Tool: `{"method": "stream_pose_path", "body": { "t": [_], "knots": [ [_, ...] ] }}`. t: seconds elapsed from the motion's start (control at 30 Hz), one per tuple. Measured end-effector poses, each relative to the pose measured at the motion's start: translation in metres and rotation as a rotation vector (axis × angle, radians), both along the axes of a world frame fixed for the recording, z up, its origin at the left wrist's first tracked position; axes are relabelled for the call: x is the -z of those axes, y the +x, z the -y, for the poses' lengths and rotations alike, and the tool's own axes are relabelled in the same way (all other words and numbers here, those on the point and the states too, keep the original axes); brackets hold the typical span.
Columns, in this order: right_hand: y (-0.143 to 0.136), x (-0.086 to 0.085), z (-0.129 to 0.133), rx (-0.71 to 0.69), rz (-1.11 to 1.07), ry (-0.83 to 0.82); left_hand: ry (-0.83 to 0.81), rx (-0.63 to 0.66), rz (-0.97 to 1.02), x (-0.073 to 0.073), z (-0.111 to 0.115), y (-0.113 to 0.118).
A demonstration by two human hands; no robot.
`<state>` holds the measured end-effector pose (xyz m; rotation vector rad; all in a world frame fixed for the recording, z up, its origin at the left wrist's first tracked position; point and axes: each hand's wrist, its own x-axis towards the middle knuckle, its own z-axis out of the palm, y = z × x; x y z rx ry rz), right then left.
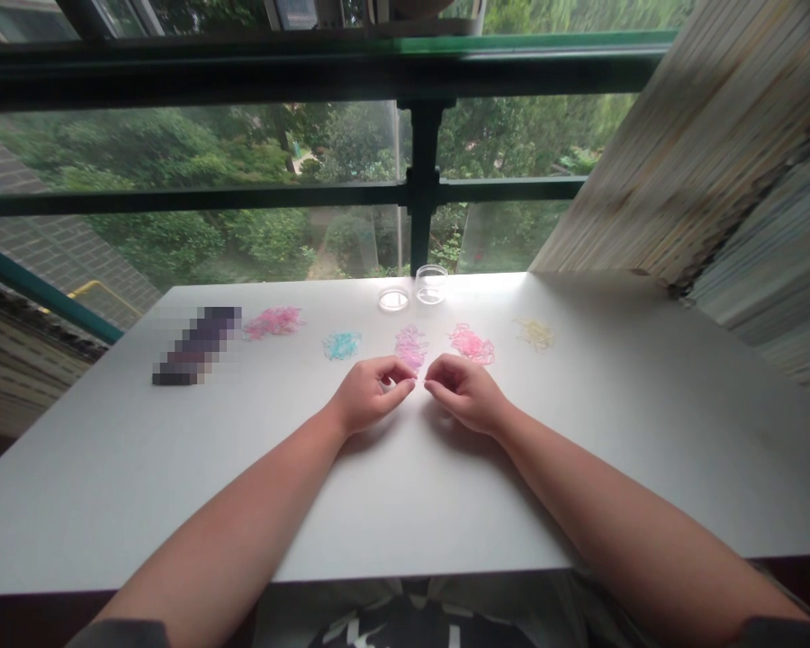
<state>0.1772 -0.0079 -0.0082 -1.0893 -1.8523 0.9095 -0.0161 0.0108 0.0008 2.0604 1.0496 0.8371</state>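
My left hand (pixel 376 392) and my right hand (pixel 464 393) meet over the middle of the white table (pixel 378 504), thumb and forefinger of each pinched together. Between the fingertips stretches a thin pinkish rubber band (pixel 419 381), mostly covered by the fingers. Just beyond them lies a pile of purple-pink rubber bands (pixel 411 346). Pink-red bands (pixel 471 344) are heaped past my right hand, and blue bands (pixel 342 346) beyond my left. A magenta-pink pile (pixel 274 322) sits farther left, a pale yellow one (pixel 535 334) to the right.
At the table's far edge stand a clear round container (pixel 432 284) and, beside it, a clear round lid (pixel 394 300). A pixelated dark object (pixel 199 346) lies at the left. Behind the table are a window with a green frame (pixel 420 153) and a striped curtain (pixel 648 144).
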Motion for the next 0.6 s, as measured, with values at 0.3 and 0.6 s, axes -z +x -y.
{"method": "stream_pose_path", "body": {
  "t": [0.3, 0.6],
  "knots": [
    [-0.0002, -0.0006, 0.0005, -0.021, 0.001, 0.032, 0.018, 0.009, 0.013, 0.0005, 0.0016, 0.0011],
    [0.0, -0.0003, 0.0005, -0.035, 0.025, 0.036, 0.026, 0.026, 0.003, 0.0019, 0.0007, 0.0004]
  ]
}}
